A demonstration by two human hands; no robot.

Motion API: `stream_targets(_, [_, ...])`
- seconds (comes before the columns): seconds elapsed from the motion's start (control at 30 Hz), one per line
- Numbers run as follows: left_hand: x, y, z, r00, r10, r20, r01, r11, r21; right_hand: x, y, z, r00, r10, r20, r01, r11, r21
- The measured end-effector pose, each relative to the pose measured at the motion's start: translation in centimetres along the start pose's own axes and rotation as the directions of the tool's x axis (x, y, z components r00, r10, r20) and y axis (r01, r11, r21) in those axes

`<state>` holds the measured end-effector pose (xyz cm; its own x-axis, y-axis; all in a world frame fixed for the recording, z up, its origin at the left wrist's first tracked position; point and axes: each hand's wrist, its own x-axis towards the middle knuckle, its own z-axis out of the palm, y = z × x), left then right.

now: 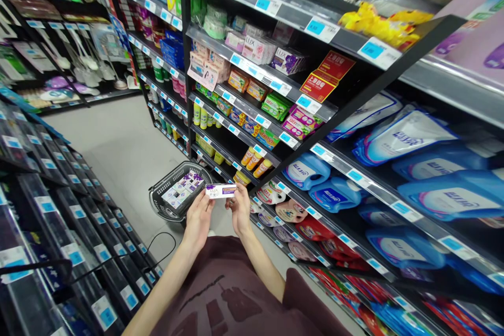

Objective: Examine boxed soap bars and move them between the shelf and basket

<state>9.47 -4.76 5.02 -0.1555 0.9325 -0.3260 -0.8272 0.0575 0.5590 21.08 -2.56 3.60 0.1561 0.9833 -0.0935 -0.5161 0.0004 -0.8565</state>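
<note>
Both my hands hold one white and purple LUX soap box in front of my body. My left hand grips its left end, and the fingers of my right hand are closed on its right end. Just beyond the box, a dark grey shopping basket is on the floor, partly behind my left hand. Inside it lie several soap boxes in white and purple, side by side. More LUX boxes in the same colours sit on a shelf ahead.
Soap shelves rise ahead, with red price signs on one edge. Blue detergent bottles fill the shelves at right. Another price-tagged shelf unit runs along the left. Grey floor lies between them; a thin black cable hangs near my left arm.
</note>
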Motion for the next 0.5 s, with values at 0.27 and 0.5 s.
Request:
stream_targets(0.27, [0.04,0.08,-0.10,0.999,-0.007,0.038,0.007,1.000,-0.002,-0.10,0.08,0.10,1.000,0.016,-0.019,-0.016,1.000,0.003])
stream_targets(0.5, [-0.14,0.14,-0.05,0.999,-0.009,0.040,0.009,1.000,-0.002,-0.13,-0.04,0.29,1.000,0.023,-0.018,-0.023,1.000,0.002])
